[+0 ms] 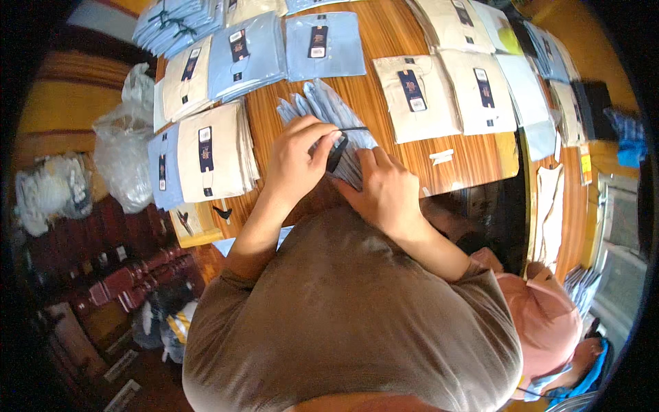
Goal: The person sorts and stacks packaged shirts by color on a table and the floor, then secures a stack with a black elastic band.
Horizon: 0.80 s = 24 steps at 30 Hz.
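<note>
at the centre of the frame, just above the middle, a person's two hands work on a fanned bundle of pale blue folded cloths (329, 110) lying on a wooden table (473, 161); the bundle looks soft, light and limp, apt to slide apart layer by layer, so a grip across its bound lower end, where a thin black band (353, 128) crosses it, seems the surest hold. the left hand (296, 161) has its fingers curled in narrowly, pinching a small dark tag (336, 152) and the band against the cloth. the right hand (386, 189) lies nearly flat, fingers close together, pressing the bundle's lower edge down. stacks of cream and blue packaged shirts (213, 147) fill the upper left and upper right, with clear plastic bags (123, 144) at far left
</note>
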{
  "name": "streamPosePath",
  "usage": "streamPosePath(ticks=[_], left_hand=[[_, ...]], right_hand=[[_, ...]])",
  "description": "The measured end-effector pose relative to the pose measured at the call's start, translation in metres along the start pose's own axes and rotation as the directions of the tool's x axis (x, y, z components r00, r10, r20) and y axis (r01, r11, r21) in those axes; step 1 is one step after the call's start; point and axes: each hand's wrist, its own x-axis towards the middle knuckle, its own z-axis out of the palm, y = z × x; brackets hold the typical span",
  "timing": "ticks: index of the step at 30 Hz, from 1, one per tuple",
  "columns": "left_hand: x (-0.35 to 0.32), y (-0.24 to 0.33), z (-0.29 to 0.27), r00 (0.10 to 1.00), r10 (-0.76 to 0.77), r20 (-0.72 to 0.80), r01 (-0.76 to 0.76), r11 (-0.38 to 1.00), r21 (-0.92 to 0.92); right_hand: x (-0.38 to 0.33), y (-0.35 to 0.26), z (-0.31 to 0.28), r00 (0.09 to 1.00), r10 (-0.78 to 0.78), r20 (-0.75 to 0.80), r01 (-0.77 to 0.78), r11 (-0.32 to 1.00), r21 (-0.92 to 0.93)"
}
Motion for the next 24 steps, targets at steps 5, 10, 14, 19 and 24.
streamPosePath(ticks=[5,10,14,19,24], left_hand=[[-0.002,-0.008,0.002,0.997,-0.066,-0.044,0.060,0.992,-0.114],[0.003,-0.010,0.002,0.995,-0.097,-0.018,0.092,0.976,-0.199],[0.002,-0.019,0.002,0.997,-0.066,-0.033,0.058,0.980,-0.188],[0.010,-0.007,0.004,0.990,-0.139,0.004,0.137,0.973,-0.187],[0.000,0.006,0.008,0.972,-0.233,-0.039,0.224,0.962,-0.153]], right_hand=[[0.001,0.022,-0.015,0.984,0.104,0.146,-0.141,0.951,0.277],[0.013,0.040,-0.015,0.975,0.007,0.223,-0.137,0.806,0.576],[0.086,0.100,0.000,0.947,-0.182,0.263,-0.065,0.697,0.714],[0.253,0.096,0.082,0.876,-0.475,0.083,0.128,0.395,0.910],[0.258,0.084,0.146,0.602,-0.451,0.659,-0.523,0.401,0.752]])
